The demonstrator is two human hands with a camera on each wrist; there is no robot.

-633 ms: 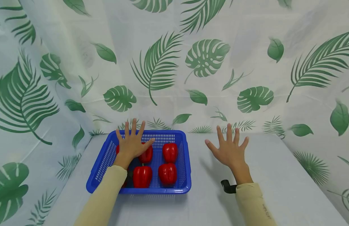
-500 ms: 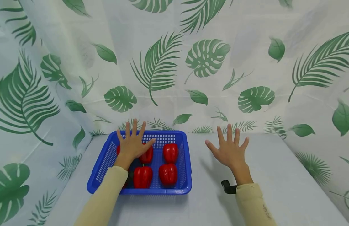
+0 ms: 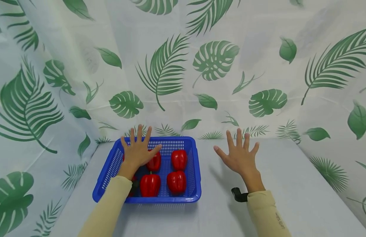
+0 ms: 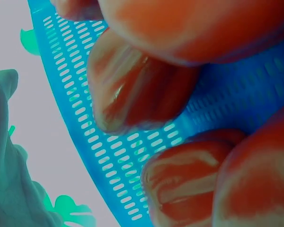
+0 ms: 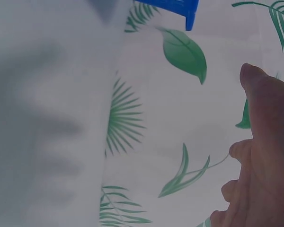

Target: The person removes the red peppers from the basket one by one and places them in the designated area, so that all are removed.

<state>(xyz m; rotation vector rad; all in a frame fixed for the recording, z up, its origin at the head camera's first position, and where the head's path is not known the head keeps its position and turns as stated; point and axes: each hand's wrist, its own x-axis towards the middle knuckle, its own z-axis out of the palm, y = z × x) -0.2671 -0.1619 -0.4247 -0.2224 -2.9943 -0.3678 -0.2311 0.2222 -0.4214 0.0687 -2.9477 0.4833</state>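
My left hand (image 3: 136, 154) is held over the left part of a blue plastic basket (image 3: 198, 179), its fingers spread and holding nothing. Red bell peppers (image 3: 176, 182) lie inside the basket; the left hand and forearm hide part of those on the left. In the left wrist view, several peppers (image 4: 180, 182) show close up against the perforated basket wall (image 4: 114, 168), with the left hand (image 4: 14, 175) apart from them at the left edge. My right hand (image 3: 240, 158) hovers over the table right of the basket, fingers spread, grasping nothing. The right wrist view shows that hand (image 5: 265, 156) too.
A white table (image 3: 218, 214) carries the basket. Leaf-printed white cloth (image 3: 177, 75) stands upright behind it and along both sides. A black strap piece (image 3: 239, 195) sticks out at the right wrist. The right hand casts a shadow on the table.
The head view has shifted very slightly. Both hands stay nearly in place, fingers spread, and the basket and peppers have not visibly moved.
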